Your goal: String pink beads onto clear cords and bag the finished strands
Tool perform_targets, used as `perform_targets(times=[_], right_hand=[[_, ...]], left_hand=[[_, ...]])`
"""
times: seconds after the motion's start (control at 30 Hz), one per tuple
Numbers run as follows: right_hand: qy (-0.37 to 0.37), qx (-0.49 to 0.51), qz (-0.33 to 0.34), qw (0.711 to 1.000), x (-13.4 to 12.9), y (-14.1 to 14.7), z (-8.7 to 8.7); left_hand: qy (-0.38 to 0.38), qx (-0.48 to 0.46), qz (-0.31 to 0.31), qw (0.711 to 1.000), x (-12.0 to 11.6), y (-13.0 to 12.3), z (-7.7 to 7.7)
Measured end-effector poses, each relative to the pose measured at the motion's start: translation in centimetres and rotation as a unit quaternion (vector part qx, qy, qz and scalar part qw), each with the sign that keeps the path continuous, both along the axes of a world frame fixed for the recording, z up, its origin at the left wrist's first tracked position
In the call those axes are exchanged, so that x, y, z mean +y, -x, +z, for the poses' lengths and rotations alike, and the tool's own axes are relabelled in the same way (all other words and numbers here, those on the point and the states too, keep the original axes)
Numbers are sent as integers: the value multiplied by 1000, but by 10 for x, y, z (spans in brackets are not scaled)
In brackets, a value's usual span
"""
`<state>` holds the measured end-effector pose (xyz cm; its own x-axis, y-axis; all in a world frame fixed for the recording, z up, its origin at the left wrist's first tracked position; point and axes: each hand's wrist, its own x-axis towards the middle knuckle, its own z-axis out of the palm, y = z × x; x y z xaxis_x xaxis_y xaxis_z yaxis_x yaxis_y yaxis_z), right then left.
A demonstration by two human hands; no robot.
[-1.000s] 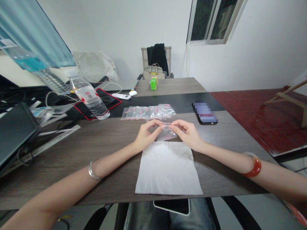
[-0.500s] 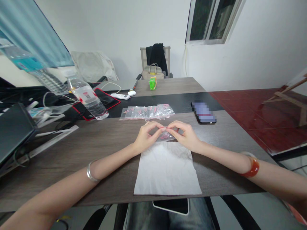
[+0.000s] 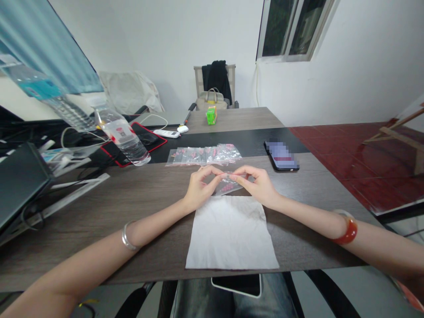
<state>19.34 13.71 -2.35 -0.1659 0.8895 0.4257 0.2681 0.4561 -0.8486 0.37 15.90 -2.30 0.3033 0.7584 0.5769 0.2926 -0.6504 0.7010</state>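
Observation:
My left hand (image 3: 201, 190) and my right hand (image 3: 259, 187) pinch a small clear zip bag (image 3: 228, 186) between their fingertips, just above the table. Pink pieces show inside the bag, and my fingers hide its top edge. Just below my wrists lies a white paper sheet (image 3: 231, 234) on the dark wood-grain table (image 3: 132, 198). Beyond my fingertips, a row of several similar clear bags with pink contents (image 3: 203, 155) lies side by side.
A phone with a blurred screen (image 3: 281, 155) lies to the right. A plastic water bottle (image 3: 122, 138) rests on a red-edged black mat at the left, among cables and a dark laptop. A green box (image 3: 212, 115) stands farther back.
My hands have drawn slightly apart, and more of the small bag shows between them. The bag hangs a little more to the lower right. The other objects stay in place.

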Motion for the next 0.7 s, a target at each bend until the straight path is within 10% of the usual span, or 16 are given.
perform_targets(times=[0.7], right_hand=[[-47,42,-38,997,1,0,-1]], left_hand=[[41,-66,6,997,3,1,0]])
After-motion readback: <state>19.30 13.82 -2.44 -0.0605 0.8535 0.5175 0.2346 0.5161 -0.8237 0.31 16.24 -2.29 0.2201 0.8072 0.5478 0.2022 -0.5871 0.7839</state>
